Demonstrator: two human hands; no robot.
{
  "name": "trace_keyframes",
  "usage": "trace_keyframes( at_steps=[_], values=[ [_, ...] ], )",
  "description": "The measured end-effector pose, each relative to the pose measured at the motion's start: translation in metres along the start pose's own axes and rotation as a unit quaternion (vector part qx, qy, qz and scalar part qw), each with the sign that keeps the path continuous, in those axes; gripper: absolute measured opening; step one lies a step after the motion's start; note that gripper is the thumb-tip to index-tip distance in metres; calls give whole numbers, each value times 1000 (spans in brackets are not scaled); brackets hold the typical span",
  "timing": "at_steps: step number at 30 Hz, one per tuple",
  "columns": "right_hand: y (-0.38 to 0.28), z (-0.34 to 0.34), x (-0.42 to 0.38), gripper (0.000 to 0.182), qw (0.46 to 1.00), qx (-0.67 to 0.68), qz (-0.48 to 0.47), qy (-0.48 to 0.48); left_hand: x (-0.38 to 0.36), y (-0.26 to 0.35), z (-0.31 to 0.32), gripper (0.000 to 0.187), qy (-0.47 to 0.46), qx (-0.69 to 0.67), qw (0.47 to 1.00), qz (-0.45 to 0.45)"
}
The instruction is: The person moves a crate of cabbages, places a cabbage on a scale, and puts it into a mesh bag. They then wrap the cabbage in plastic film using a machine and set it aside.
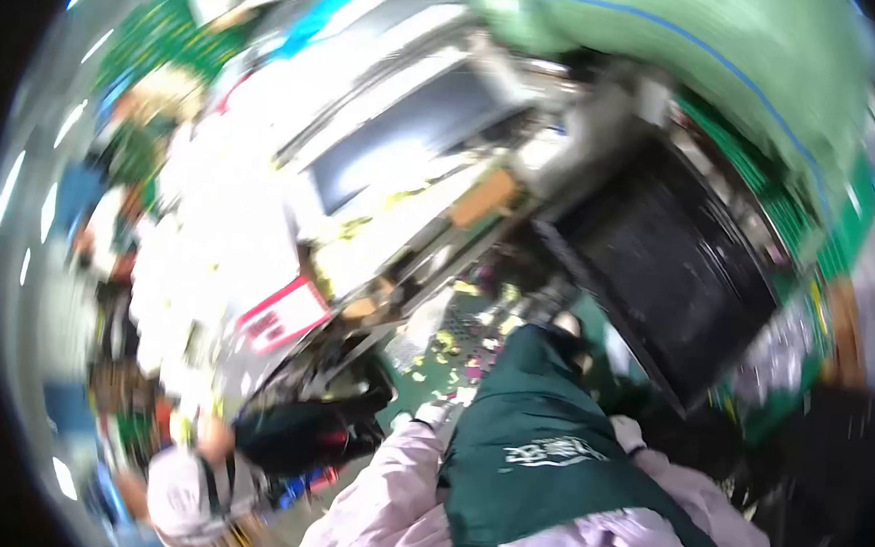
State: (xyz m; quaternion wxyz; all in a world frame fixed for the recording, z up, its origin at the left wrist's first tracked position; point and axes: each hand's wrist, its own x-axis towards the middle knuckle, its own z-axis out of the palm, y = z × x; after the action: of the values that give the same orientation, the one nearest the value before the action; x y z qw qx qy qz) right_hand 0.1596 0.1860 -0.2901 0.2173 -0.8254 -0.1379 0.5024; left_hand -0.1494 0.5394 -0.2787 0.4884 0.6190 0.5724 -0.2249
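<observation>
Head view | my left hand [432, 414] and right hand [628, 433] at green apron [537, 450] | grip unclear, too blurred | black tray [673, 268] near

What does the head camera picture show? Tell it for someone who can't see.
A blurry, tilted fisheye view looks down at a person's dark green apron and pale pink sleeves. Past it are a black tray, a grey machine and a green sack. The hands are too blurred to make out.
</observation>
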Motion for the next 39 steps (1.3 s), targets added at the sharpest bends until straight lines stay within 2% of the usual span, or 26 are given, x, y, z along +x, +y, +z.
trace_keyframes(
  at_steps=[1, 2, 3, 4, 6, 8, 9, 10, 11, 12, 13, 14, 16, 18, 20, 22, 25, 26, 27, 28, 29, 30, 32, 34, 36, 39],
  values=[
    [22, 12, 27, 35, 993, -58, -101, 8, -20, -10, 2, 26, 17, -107, 991, -80],
    [1, 1, 30, 33, 992, -17, -126, -3, -28, -29, 7, 24, 22, -215, 966, -144],
    [-3, 3, 45, 32, 986, -50, -156, -17, -33, -47, 12, 24, 61, -256, 954, -144],
    [-38, -12, 43, 31, 982, -50, -178, -50, -36, -55, 15, 23, 95, -291, 942, -140],
    [-99, -20, 45, 24, 986, 92, -102, -93, -50, -46, 4, 22, 103, -278, 949, -104],
    [-154, -28, 59, 20, 978, 70, -122, -153, -58, -23, -5, 24, 152, -473, 864, -84],
    [-179, -33, 70, 20, 960, 58, -218, -165, -54, -14, -11, 25, 165, -482, 859, -61],
    [-207, -31, 82, 19, 956, 205, -52, -203, -50, -2, -21, 26, 188, -492, 846, -77],
    [-234, -30, 92, 19, 953, 207, -54, -216, -19, -20, -18, 27, 211, -450, 867, -33],
    [-264, -28, 100, 20, 947, 207, -59, -237, -32, 1, -41, 28, 214, -430, 877, -34],
    [-295, -21, 107, 20, 952, 176, -85, -236, -29, 8, -57, 29, 258, -353, 899, -25],
    [-325, -15, 113, 19, 954, 147, -111, -235, -31, 18, -74, 32, 297, -342, 892, -12],
    [-393, 2, 109, 18, 956, 128, -93, -247, -22, 25, -109, 33, 325, -364, 872, 27],
    [-442, 19, 113, 20, 948, 123, -53, -289, -26, 32, -150, 34, 300, -452, 840, 38],
    [-473, 39, 135, 23, 916, 40, -164, -365, -14, 28, -184, 32, 307, -473, 825, 32],
    [-507, 56, 148, 25, 909, -8, -192, -369, -4, 22, -212, 30, 308, -516, 798, 54],
    [-570, 65, 121, 23, 901, -68, -229, -361, -29, 40, -269, 29, 306, -551, 774, 57],
    [-583, 63, 124, 23, 867, -94, -331, -360, -31, 44, -280, 29, 309, -562, 764, 68],
    [-598, 59, 121, 24, 857, -106, -344, -370, -33, 46, -289, 30, 331, -522, 784, 65],
    [-620, 54, 111, 24, 845, -118, -356, -382, -36, 50, -298, 30, 334, -526, 780, 61],
    [-645, 50, 92, 24, 868, -26, -218, -446, -40, 55, -306, 30, 339, -522, 780, 61],
    [-667, 46, 79, 24, 858, -50, -261, -439, -42, 61, -309, 29, 342, -517, 783, 60],
    [-703, 32, 67, 25, 860, -143, -285, -399, -40, 72, -312, 30, 322, -561, 760, 67],
    [-740, 18, 46, 28, 859, -96, -267, -426, -55, 96, -322, 30, 372, -473, 797, 50],
    [-742, 5, 77, 29, 849, -68, -274, -447, -72, 128, -333, 30, 427, -396, 812, 39],
    [-769, -10, 91, 26, 840, -16, -220, -495, -68, 160, -333, 32, 429, -422, 798, 24]
  ],
)
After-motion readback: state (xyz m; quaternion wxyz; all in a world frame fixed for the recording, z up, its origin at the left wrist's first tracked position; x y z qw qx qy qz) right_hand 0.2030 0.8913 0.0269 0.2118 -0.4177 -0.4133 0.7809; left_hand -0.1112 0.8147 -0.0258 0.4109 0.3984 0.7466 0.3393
